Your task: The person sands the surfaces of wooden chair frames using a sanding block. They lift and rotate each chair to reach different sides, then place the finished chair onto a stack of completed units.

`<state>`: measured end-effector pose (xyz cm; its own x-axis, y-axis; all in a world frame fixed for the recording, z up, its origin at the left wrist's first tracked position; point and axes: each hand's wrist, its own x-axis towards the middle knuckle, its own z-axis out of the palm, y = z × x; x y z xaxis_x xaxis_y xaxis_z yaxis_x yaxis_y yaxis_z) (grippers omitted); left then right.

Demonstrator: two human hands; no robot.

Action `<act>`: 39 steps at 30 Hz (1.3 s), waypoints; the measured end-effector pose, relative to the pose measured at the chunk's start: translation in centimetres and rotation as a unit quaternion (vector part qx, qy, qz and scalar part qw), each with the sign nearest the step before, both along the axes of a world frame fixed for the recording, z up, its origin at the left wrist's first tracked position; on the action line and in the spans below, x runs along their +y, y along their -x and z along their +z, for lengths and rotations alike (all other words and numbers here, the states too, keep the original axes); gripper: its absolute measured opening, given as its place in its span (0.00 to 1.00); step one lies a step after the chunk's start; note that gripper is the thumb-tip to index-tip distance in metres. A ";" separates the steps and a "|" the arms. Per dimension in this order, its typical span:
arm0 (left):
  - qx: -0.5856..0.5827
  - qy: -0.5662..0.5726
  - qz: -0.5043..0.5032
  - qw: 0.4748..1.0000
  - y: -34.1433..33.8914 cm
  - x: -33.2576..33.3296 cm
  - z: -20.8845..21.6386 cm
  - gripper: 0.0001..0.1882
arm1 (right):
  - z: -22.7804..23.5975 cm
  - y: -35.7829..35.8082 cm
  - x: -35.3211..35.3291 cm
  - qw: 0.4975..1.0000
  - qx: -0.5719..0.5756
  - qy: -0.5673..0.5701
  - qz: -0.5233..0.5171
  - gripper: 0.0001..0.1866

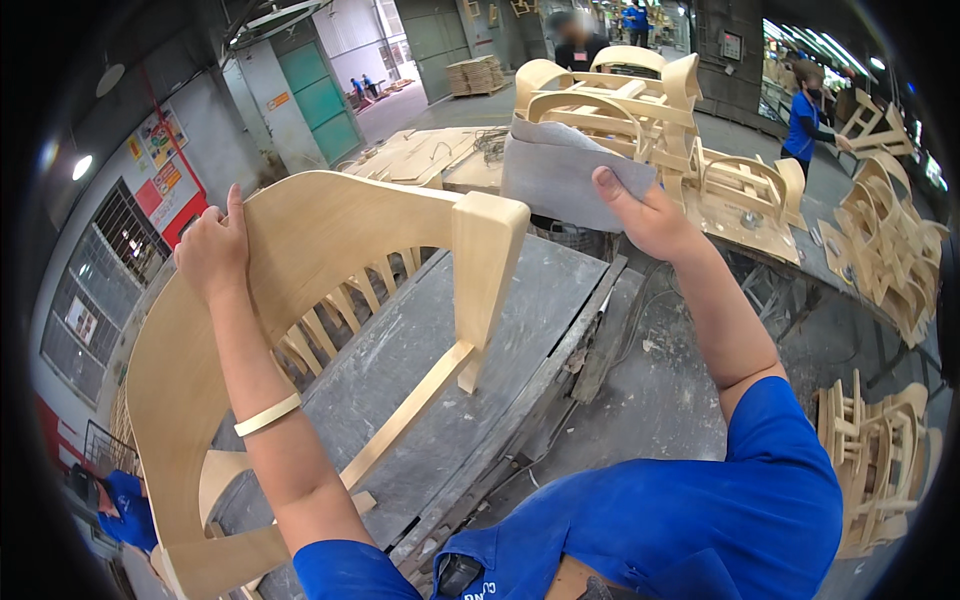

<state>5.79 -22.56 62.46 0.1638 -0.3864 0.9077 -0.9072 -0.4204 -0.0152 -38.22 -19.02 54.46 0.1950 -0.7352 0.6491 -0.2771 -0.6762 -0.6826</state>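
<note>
A pale wooden chair frame (335, 215) sweeps from eight o'clock round to twelve, tilted over a grey workbench (545, 285); the left hand (218, 255), between nine and ten o'clock, is closed over its curved upper rail with the thumb raised along the edge; the right hand (650, 215), at two o'clock, pinches a grey sheet (565, 168), its thumb lying on the near face; the sheet bends toward one o'clock, near the frame's squared corner, though I cannot tell whether they touch; the two hands are well apart.

Just below the sheet, at two o'clock, sits what looks like a dark basket (570, 237), mostly covered; its contents cannot be made out; at one o'clock more chair frames (625, 105) are piled on a table; another pile of curved wooden parts (880, 235) stands between two and three, and a lower stack (880, 465) near four; a co-worker in blue (802, 125) is at two o'clock, beside a raised wooden frame (872, 125); a second person in blue (125, 510) is at eight.
</note>
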 end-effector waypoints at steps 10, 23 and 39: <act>0.017 0.009 0.025 0.999 1.6 0.8 0.1 0.31 | 1.0 -1.7 -1.6 0.916 0.280 0.276 0.074 0.26; 0.002 0.032 0.024 0.999 -0.4 -1.9 0.2 0.29 | 2.4 -3.8 -2.1 0.925 0.297 0.232 0.054 0.25; 0.085 -0.060 -0.025 0.994 -2.8 -4.6 0.4 0.32 | -0.4 -6.1 -2.6 0.954 0.166 0.247 -0.036 0.21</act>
